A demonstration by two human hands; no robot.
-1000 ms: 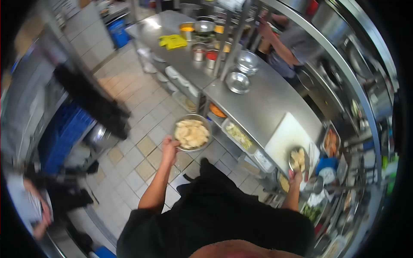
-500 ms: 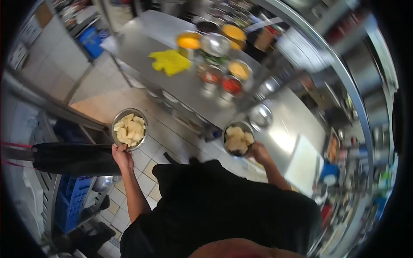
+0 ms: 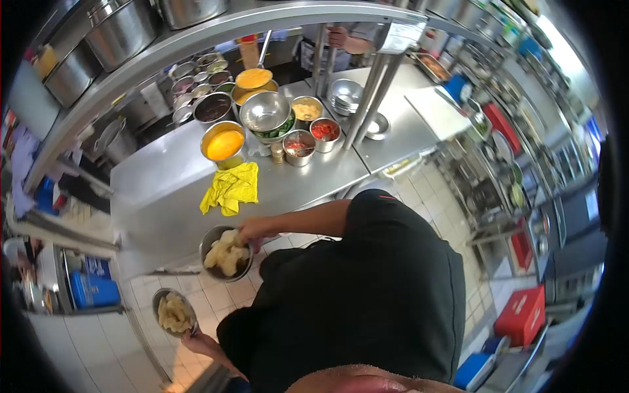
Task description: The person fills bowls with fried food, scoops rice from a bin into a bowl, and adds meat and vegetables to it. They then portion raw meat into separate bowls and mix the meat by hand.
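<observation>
At the lower left, my left hand [image 3: 198,340] grips the rim of a metal bowl [image 3: 157,308] filled with pale yellow chunks [image 3: 175,313]. My right hand [image 3: 257,230] is closed on the right rim of another metal bowl [image 3: 208,237], which holds similar pale chunks [image 3: 226,253]. This second bowl is at the front edge of the steel counter [image 3: 151,223], just below a crumpled yellow cloth [image 3: 230,188]. Both bowls are tilted slightly, and the fingers are partly hidden by the rims.
Pots of orange sauce [image 3: 224,145], red chopped food [image 3: 325,130] and a metal bowl [image 3: 265,111] stand on the counter. Shelf posts [image 3: 373,98] rise behind. A person's hand [image 3: 337,37] shows across the counter. A red box [image 3: 522,316] is at the right.
The view has turned towards the counter. Both bowls are still held; the right-hand bowl now appears farther left, beneath the yellow cloth, and the left-hand bowl lower.
</observation>
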